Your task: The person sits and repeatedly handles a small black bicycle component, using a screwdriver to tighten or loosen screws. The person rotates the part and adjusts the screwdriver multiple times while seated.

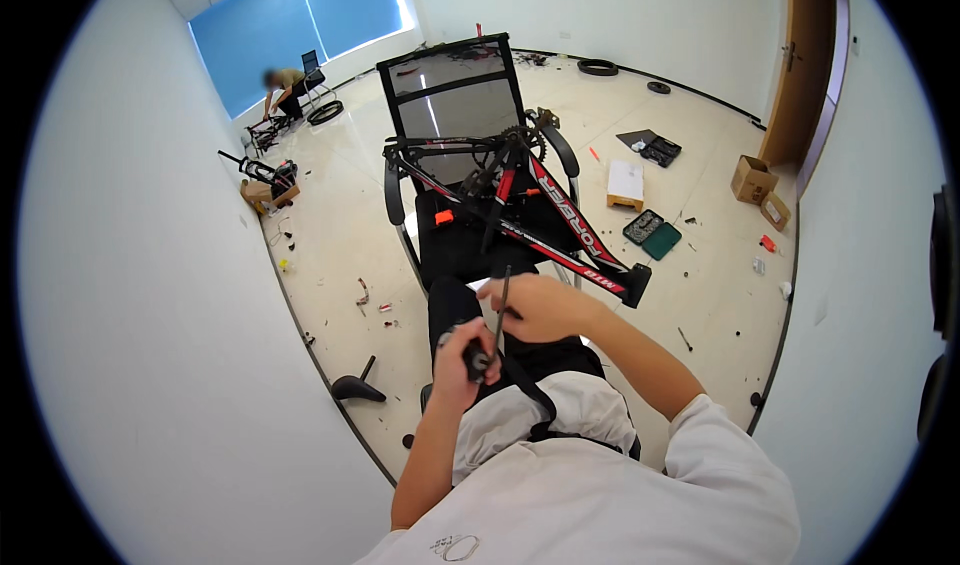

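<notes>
My left hand [462,363] is closed around a short, dark cylindrical part [480,361], its round end showing beside the fingers. A thin dark rod [503,310] rises from close to that hand; whether it is joined to the part I cannot tell. Just behind the rod is my right hand [545,308], fingers bent inward, their tips partly hidden. Both hands are over my lap. In front of them a black, red and white bicycle frame [567,213] lies across a black mesh office chair [455,110], its crank and chainring [530,143] still attached.
Right of the chair lie an open green tool case [655,235], a white-topped box [626,183], a black case [660,150] and cardboard boxes [753,180]. A bicycle saddle [358,389] lies at left. Tyres [598,67] rest at the back. Another person [290,87] bends over parts far left.
</notes>
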`<state>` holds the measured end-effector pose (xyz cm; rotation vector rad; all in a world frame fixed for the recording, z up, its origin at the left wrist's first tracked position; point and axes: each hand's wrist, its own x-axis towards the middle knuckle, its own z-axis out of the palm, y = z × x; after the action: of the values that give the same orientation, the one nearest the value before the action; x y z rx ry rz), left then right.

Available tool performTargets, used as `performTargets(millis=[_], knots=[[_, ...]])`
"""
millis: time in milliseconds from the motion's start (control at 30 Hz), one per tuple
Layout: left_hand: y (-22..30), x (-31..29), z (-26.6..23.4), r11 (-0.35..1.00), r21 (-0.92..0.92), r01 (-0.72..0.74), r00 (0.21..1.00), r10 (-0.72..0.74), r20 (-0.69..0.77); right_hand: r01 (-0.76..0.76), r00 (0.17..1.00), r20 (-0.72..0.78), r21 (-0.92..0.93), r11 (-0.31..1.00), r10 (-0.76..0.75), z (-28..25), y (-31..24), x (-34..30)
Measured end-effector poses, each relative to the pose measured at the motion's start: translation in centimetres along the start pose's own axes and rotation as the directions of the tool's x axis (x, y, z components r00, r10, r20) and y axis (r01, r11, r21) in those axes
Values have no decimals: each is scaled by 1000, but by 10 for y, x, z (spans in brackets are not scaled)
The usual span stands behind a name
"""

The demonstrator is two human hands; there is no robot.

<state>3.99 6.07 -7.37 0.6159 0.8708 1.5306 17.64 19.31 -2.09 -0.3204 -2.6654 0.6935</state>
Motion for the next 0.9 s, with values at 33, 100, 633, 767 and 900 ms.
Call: performTargets(millis=[33, 100, 633, 767, 900], knots=[[-8, 1, 5, 999, 36, 11, 1000, -10, -21, 16, 1000, 9, 146, 989, -17, -10, -2, 5], [-23, 5, 5, 998, -5, 69, 994, -69, -83, -26, 996, 88, 344, 939, -5, -24, -23, 9], [28, -2, -7, 969, -155, -193, 979, 181, -91, 373, 908, -170, -91, 923, -384, 29, -38, -57], [19, -4, 2, 987, -86, -136, 990, 133, -34, 257, 918, -258, -190, 947, -301, -1, -13, -29], [-17, 2, -4, 998, -63, -26, 998, 22, -61, 319, 903, -270, -95, 943, -333, -9, -27, -6]])
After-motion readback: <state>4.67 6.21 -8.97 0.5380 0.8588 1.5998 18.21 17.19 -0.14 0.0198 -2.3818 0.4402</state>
